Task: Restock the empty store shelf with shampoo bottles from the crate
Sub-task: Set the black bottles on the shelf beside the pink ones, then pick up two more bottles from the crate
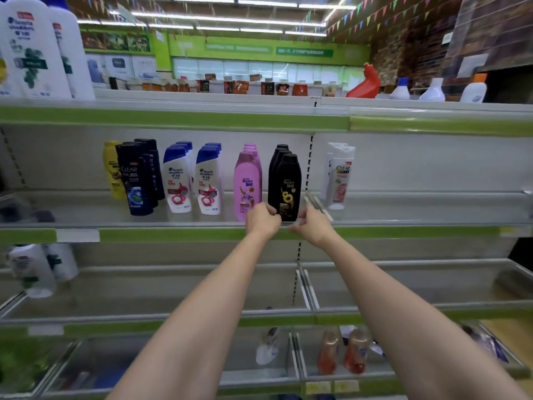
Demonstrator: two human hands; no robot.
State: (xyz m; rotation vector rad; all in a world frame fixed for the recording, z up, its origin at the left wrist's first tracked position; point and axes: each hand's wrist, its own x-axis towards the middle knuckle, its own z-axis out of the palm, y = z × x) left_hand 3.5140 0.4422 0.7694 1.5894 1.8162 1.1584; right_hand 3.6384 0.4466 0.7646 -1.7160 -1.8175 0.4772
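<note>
Head view, both bare forearms reach up to the middle shelf (173,223), a pale metal tier with a green front strip. Front black bottle (285,187) stands upright at the shelf's front edge, long axis vertical, cap up, sunflower label facing the camera; two more black bottles line up behind it toward the back panel. Left hand (263,220) sits at the bottle's lower left, fingers (270,209) curled narrowly against its base corner. Right hand (312,226) sits at the lower right, fingers bent close to the base; contact on that side cannot be confirmed from here. Neighbours: a row of pink bottles (245,186) just beside on the left, nearly touching the left hand; then two rows of white bottles with blue caps (193,180); then dark navy bottles (138,180) with a yellow bottle (112,168) behind. On the right, past a slotted upright and a clear divider (317,204), stand white bottles with red print (340,176), well apart from the black row. All bottles are smooth glossy plastic, flattened oval bodies, tapered shoulders. The shelf below is mostly bare, with white bottles (37,269) at far left. Large white bottles (31,47) stand on the top tier.
</note>
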